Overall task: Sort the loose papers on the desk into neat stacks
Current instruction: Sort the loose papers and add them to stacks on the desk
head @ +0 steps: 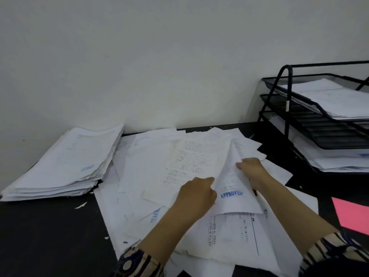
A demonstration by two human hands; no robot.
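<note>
Head view, looking down on a dark desk strewn with loose papers, which spread from the wall to the near edge between the two forearms. Both hands work on one sheet stamped "APPROVED", lifted off the heap and bowed into a shallow tent: the right hand pinches its upper right edge, thumb on top, while the left hand has its fingers curled at the sheet's left margin, apparently gripping it, though the fingertips are hidden. As a judgement, each sheet is very light and limp, sags wherever it is unsupported, slides readily over its neighbours and creases or tears at the corners; it is best taken at two opposite edges or a corner, with the heap below held flat. Paper surfaces are matte white, some yellowed and curled, carrying faint print and blue stamps. A thick squared stack with ragged edges lies at far left against the wall, just beside the heap. A black wire-mesh tiered tray, rigid and glossy, stands at right holding more papers; a pink sheet lies near the right edge. Patterned sleeves cover both wrists' upper arms.
</note>
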